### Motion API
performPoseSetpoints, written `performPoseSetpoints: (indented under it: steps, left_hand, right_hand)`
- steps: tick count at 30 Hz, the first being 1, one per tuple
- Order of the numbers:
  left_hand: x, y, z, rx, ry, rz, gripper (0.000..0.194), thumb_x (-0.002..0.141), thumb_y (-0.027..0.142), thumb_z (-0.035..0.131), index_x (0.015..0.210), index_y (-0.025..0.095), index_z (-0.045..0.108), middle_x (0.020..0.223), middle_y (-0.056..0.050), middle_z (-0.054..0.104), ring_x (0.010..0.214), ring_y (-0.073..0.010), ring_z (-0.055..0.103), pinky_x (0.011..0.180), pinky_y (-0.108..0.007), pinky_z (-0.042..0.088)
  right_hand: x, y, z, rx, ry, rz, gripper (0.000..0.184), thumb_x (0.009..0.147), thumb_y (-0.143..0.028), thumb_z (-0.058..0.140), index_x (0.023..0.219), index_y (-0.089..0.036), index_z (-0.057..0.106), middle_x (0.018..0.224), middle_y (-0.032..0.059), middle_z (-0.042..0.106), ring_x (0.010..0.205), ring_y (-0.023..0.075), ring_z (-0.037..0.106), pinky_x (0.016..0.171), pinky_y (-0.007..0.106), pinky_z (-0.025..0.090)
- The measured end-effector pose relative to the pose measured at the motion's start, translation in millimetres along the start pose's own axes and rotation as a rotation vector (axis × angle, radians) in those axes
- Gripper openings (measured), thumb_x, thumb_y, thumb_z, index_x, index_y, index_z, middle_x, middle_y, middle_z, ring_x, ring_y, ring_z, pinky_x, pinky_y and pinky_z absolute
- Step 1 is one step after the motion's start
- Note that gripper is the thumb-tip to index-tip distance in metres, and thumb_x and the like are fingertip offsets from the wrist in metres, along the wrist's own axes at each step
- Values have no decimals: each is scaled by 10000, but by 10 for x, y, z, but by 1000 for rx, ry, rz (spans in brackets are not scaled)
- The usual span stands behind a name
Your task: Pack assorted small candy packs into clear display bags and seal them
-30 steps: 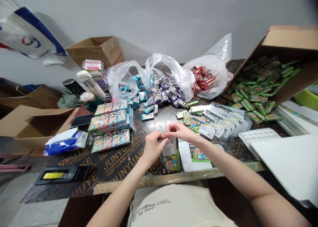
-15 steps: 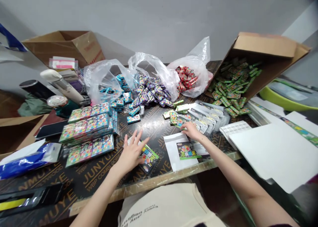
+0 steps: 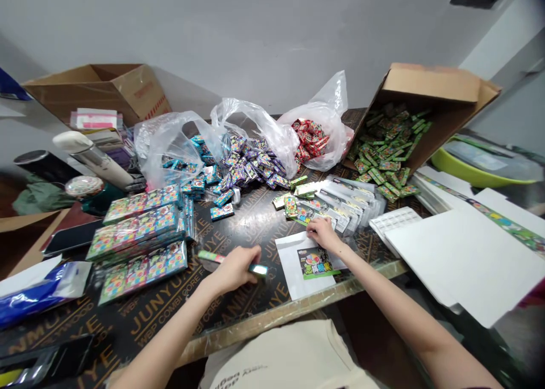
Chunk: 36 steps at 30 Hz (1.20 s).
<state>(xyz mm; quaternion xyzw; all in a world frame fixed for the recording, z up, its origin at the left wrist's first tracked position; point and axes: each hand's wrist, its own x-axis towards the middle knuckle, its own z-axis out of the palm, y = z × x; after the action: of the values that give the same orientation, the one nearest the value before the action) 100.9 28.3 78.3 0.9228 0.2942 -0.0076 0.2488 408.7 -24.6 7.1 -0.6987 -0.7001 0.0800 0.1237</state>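
Left hand: the left hand [image 3: 237,268] is low over the table, fingers closed around a long, flat, multicoloured pack [image 3: 260,270]; one end pokes out past each side of the fist. It's turned so we mostly get the narrow edge.
Right hand: the right hand [image 3: 324,234] has its fingers curled in and pointing down, with the tips at the far edge of a plain white paper sheet [image 3: 288,271], just beside a fanned row of clear plastic sleeves with dark printed cards [image 3: 355,203]. Can't tell if it's pinching anything, tbh, the fingertips hide it.
White sheet: lies flat near the table's front edge, with a black-and-green printed card [image 3: 314,262] on top.
Green bits: a few small green printed boxes [image 3: 290,207] sit at the left end of the sleeve row.
Finished-looking pile: a stack of shiny multicoloured packs [image 3: 138,230] over on the left, pretty similar to the one in the left fist.
Bags: three clear plastic bags along the back, with small turquoise boxes [image 3: 196,185], small purple boxes [image 3: 251,164] and small red boxes [image 3: 310,139]; the turquoise and purple ones spill out onto the table.
Carton: a brown cardboard carton [image 3: 430,82] tipped on its side at back right, loads more green boxes pouring out.
Table: black board [image 3: 249,231] with gold-brown lettering.
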Motion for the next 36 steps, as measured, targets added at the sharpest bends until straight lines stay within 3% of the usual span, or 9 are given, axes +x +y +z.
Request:
performPoseSetpoints:
  steps: [4, 7, 10, 12, 15, 18, 21, 29, 36]
  left_hand:
    - [-78, 15, -216, -374, 450, -107, 427, 747, 274, 583, 1154, 239, 461, 905, -8, 595, 786, -167, 563, 706, -270, 405]
    - [-159, -21, -205, -677, 585, -121, 387, 748, 293, 592, 1119, 216, 509, 1056, -44, 582, 895, -182, 573, 767, -282, 440]
    - [-246, -53, -50, -832, 586, -182, 348, 717, 272, 628, 1047, 190, 554, 1016, -45, 604, 870, -182, 589, 768, -292, 465]
    - [-294, -45, 50, -845, 589, -214, 359, 707, 267, 642, 1049, 189, 566, 997, -43, 610, 861, -178, 591, 761, -293, 474]
    - [-336, 15, 93, -794, 635, -223, 342, 706, 293, 652, 1031, 200, 600, 968, -42, 601, 872, -175, 579, 708, -266, 484]
    - [-351, 83, 19, -767, 674, -203, 268, 725, 322, 633, 960, 193, 647, 940, -53, 571, 869, -178, 570, 614, -232, 487]
    - [-362, 117, -68, -740, 686, -173, 215, 741, 304, 620, 911, 182, 669, 904, -54, 574, 816, -165, 580, 600, -231, 482]
    - [-367, 158, -131, -589, 711, -110, 131, 748, 237, 622, 849, 190, 691, 800, -40, 602, 749, -153, 578, 648, -255, 460]
    - [-410, 185, -148, -471, 696, -26, 122, 791, 209, 565, 830, 196, 680, 824, -46, 587, 767, -150, 567, 696, -268, 452]
  right_hand:
    - [-94, -63, 23, -35, 22, -50, 214, 816, -132, 434, 716, -177, 618, 746, 65, 623, 808, 197, 503, 826, 348, 258]
    - [-132, -54, 17, -23, 44, -58, 228, 810, -91, 388, 765, -162, 600, 704, 68, 619, 716, 187, 518, 791, 336, 304]
    - [-77, -101, -44, 2, 89, -32, 213, 833, -135, 378, 924, -141, 571, 700, 78, 621, 681, 206, 541, 733, 343, 348]
    - [-6, -269, -119, 102, 158, -26, 262, 848, -230, 420, 1073, -137, 515, 885, 122, 632, 820, 242, 562, 755, 366, 376]
    - [83, -758, -260, 548, 200, -58, 415, 838, -334, 482, 1225, -206, 405, 1159, 116, 545, 986, 224, 544, 800, 355, 426]
    - [120, -1305, -362, 1000, 103, -103, 416, 816, -350, 525, 1204, -245, 418, 1044, 69, 601, 894, 173, 591, 769, 320, 469]
    - [118, -1625, -395, 1175, 53, -111, 382, 765, -317, 595, 1121, -223, 495, 820, 27, 634, 761, 155, 606, 734, 313, 482]
    - [76, -1694, -432, 1247, 65, -39, 292, 715, -299, 651, 969, -201, 543, 691, -5, 614, 618, 135, 584, 613, 275, 476]
    - [-160, -1711, -396, 897, 240, -202, 156, 822, -249, 524, 963, -221, 581, 871, 48, 645, 809, 180, 605, 762, 321, 459]
